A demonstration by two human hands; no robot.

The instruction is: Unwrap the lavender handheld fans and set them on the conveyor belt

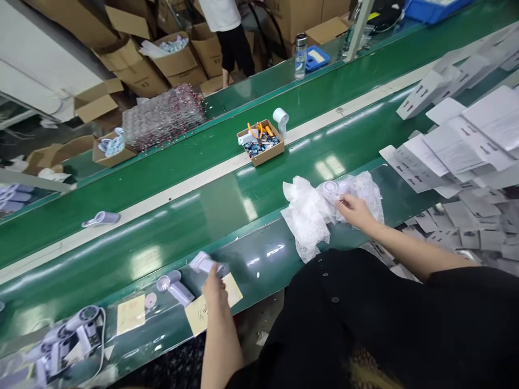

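My left hand [214,289] is closed round the handle of a lavender handheld fan [200,262], held low over the front ledge of the bench. Just left of it lies a second lavender fan [178,287], beside a yellow paper note [197,315] with handwriting. Farther right, my right hand [357,212] has its fingers closed on a pale handheld fan [331,188] at the pile of bubble bags. One crumpled white bubble bag [307,216] lies left of that hand, and more bubble wrap [367,189] sits behind it. Whether the fan is inside a bag I cannot tell.
White boxes [458,146] are stacked at the right. A small carton of parts [267,154] and an upright fan [281,120] stand mid-bench. Another fan [101,218] lies left, with several fans [77,329] at lower left. A person [227,32] stands beyond the bench.
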